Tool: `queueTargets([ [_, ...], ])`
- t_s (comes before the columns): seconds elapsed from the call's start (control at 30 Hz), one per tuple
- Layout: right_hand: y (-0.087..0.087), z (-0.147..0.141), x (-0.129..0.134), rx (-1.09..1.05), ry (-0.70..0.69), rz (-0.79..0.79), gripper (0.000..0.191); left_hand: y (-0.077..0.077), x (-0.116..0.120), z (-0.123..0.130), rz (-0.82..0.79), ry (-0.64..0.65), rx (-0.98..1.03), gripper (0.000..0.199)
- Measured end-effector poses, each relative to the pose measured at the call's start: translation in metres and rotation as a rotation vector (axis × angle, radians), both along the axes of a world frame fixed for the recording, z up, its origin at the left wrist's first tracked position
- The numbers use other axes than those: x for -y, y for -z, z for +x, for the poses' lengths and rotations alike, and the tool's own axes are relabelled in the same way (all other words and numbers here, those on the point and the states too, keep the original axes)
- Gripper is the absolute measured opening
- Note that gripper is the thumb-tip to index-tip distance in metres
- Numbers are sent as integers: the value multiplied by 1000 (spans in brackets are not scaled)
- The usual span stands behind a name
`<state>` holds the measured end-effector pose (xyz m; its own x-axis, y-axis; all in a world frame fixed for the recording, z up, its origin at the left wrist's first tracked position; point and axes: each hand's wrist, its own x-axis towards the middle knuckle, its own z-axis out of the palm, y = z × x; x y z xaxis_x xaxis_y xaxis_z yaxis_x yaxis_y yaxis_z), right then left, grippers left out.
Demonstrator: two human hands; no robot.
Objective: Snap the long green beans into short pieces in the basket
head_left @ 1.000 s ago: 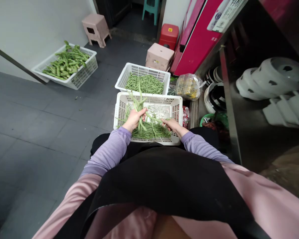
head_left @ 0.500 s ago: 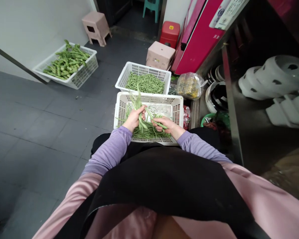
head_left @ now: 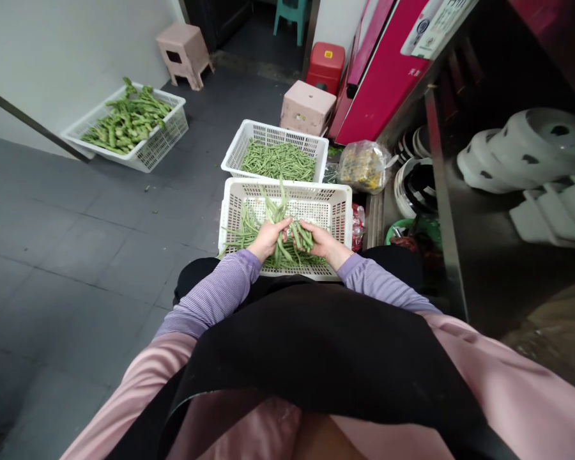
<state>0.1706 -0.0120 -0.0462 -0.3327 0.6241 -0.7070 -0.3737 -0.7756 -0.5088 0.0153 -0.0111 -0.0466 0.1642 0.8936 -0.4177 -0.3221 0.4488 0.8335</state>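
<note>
My left hand (head_left: 269, 239) is closed round a bunch of long pale green beans (head_left: 274, 207), whose ends stick out above and below the fist. Close beside it, my right hand (head_left: 319, 240) grips several short green bean pieces (head_left: 303, 236). Both hands are over a white slotted plastic basket (head_left: 347, 217) in front of my lap. Loose whole beans (head_left: 246, 230) lie in this basket, mostly at the left and along the near side. Just behind it, a second white basket (head_left: 237, 144) holds a heap of short bean pieces (head_left: 278, 160).
At the left, another white basket (head_left: 165, 134) is piled with thick green stalks (head_left: 124, 121). Pale pink stools (head_left: 184, 51) (head_left: 308, 105) and a red stool (head_left: 326, 67) stand farther back. A tied plastic bag (head_left: 364, 167) lies beside the baskets; a metal shelf (head_left: 445, 211) runs along the right.
My hands have come closer together, the left moving slightly right. The long bean between them no longer stretches across, and short pieces now show bunched in my right hand.
</note>
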Motion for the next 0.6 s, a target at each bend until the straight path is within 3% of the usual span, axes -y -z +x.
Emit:
queueTargets([
  [0.13, -11, -7, 6, -100, -38, 4, 17, 2, -3, 1, -63, -13, 24, 25],
  [0.37, -10, 5, 10, -88, -109, 45, 20, -13, -18, -13, -85, -235, 97, 18],
  [0.6, -8, 4, 13, 2, -143, 253, 25, -13, -19, -12, -18, -186, 63, 9],
])
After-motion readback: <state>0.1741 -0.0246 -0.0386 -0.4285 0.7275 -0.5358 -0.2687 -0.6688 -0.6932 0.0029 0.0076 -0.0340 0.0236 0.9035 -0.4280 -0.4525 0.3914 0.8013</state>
